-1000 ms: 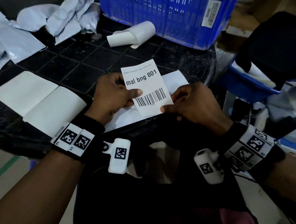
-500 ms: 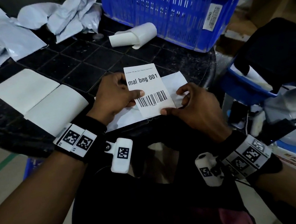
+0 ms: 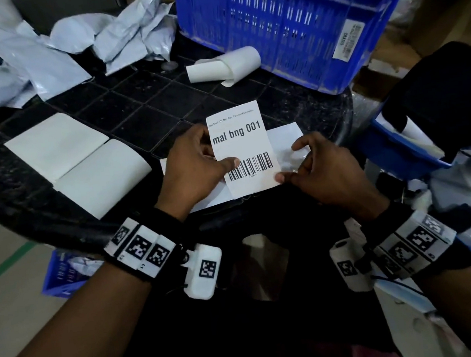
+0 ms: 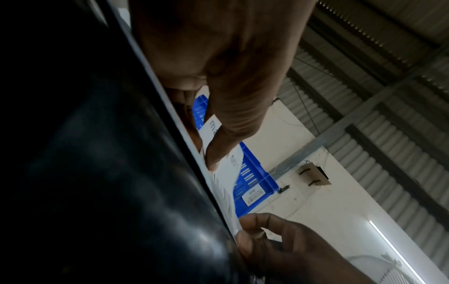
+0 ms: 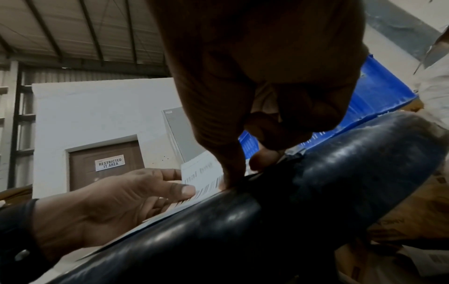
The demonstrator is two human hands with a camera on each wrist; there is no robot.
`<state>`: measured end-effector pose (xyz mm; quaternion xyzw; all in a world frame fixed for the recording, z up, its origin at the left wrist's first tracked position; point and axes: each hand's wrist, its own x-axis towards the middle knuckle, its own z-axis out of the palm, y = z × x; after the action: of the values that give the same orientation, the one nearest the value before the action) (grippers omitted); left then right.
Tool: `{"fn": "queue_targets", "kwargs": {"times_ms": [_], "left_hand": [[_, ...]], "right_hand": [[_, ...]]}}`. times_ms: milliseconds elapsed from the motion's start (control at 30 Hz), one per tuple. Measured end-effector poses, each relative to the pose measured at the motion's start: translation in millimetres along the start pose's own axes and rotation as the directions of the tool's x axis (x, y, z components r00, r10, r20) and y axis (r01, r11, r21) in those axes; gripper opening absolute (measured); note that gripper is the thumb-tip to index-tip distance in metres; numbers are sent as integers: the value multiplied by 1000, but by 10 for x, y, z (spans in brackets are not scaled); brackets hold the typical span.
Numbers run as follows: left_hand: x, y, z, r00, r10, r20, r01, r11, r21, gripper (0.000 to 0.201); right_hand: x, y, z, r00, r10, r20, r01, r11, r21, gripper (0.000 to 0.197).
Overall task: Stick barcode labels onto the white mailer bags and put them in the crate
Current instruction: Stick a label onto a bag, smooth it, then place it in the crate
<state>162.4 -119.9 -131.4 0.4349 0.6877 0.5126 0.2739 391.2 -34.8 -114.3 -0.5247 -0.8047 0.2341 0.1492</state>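
Open black table surface (image 3: 133, 101) is available between the hands and the blue crate (image 3: 284, 22). Passage toward the crate is partly obstructed by a paper roll (image 3: 225, 64); the left side is occupied by flat sheets (image 3: 75, 160) and mailer bags (image 3: 126, 38).

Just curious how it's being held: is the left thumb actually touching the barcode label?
Touching. In the head view the left hand lays its thumb flat on the barcode label, just above the bars; the right wrist view shows the same contact.
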Motion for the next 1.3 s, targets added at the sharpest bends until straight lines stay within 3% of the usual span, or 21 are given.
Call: {"fn": "queue_targets", "kwargs": {"times_ms": [100, 400, 500, 600, 700, 833, 933, 1133, 1233, 1300], "left_hand": [[4, -19, -16, 999, 18, -30, -15, 996, 93, 71], [112, 128, -211, 996, -2, -94, 29, 955, 296, 81], [-21, 263, -263, 985, 135, -110, -80, 912, 403, 78], [-316, 407, -249, 970, 236, 52, -233, 852, 468, 65], [-521, 398, -143, 923, 201, 329, -373, 687, 623, 50], [-408, 274, -96, 876, 129, 465, -448, 576, 684, 54], [-307, 225, -124, 866, 91, 491, -455, 549, 701, 72], [-197, 234, -280, 886, 161, 436, -454, 496, 740, 77], [-179, 247, -207, 835, 232, 499, -545, 477, 689, 72], [-150, 278, -141, 801, 175, 573, -576, 486, 657, 70]], "right_hand": [[29, 30, -9, 1000, -16, 13, 16, 1000, 3, 60], [31, 46, 9, 999, -44, 17, 44, 999, -9, 60], [47, 55, 10, 999, -40, 26, 41, 999, -24, 61], [48, 60, 13, 999, -25, 33, 26, 999, -29, 62], [59, 61, 20, 999, -22, 39, 24, 999, -44, 61], [56, 44, 9, 999, -33, 41, 36, 997, -69, 62], [22, 48, 1, 998, -36, 47, 40, 996, -79, 60], [-31, -36, -100, 994, -45, 95, 60, 986, -159, 49], [-136, -186, -178, 992, -110, 69, 123, 964, -235, 35], [-186, -319, -170, 972, -235, -19, 224, 944, -244, 26]]}}
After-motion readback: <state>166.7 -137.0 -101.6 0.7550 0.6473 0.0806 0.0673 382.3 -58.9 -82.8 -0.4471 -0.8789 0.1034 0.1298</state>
